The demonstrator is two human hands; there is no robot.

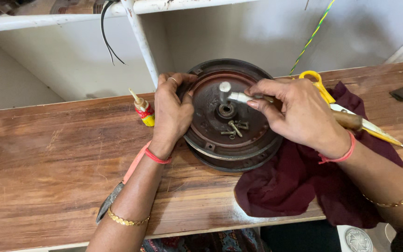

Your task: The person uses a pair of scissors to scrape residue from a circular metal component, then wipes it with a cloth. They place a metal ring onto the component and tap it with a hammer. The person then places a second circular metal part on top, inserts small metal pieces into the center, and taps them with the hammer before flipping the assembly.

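Left hand point(173, 109): it lies on the left rim of the round metal part, the fingers point(176, 79) bent over the top edge and closed on the rim, the thumb inside the dish
Right hand point(299, 114): it is over the right side of the round part, the fingers point(260, 88) closed together on a small silver cylinder tool
Silver tool point(238, 97): it lies almost level, its free end points left and is close to the upright shaft; I cannot tell if they touch
Round metal part point(225, 140): a dark, rusty dish-shaped disc with a thick rim; it rests on the desk near the back edge, its right side on the cloth
Shaft point(225, 88): a short grey pin, upright, just above the centre hole of the disc
Screws point(235, 128): a few small bolts lie loose inside the dish, below the centre hole
Cloth point(299, 186): dark maroon, wrinkled, spread on the desk under the right forearm and hanging over the front edge
Scissors point(317, 83): yellow handle, behind the right hand, on the cloth
Wooden handle tool point(350, 120): it lies on the cloth to the right of the right hand, its thin metal end pointing right
Glue bottle point(143, 109): small, yellow and red, with a pointed nozzle, tilted, just left of the left hand
Desk point(47, 163): brown wooden planks, worn and scratched
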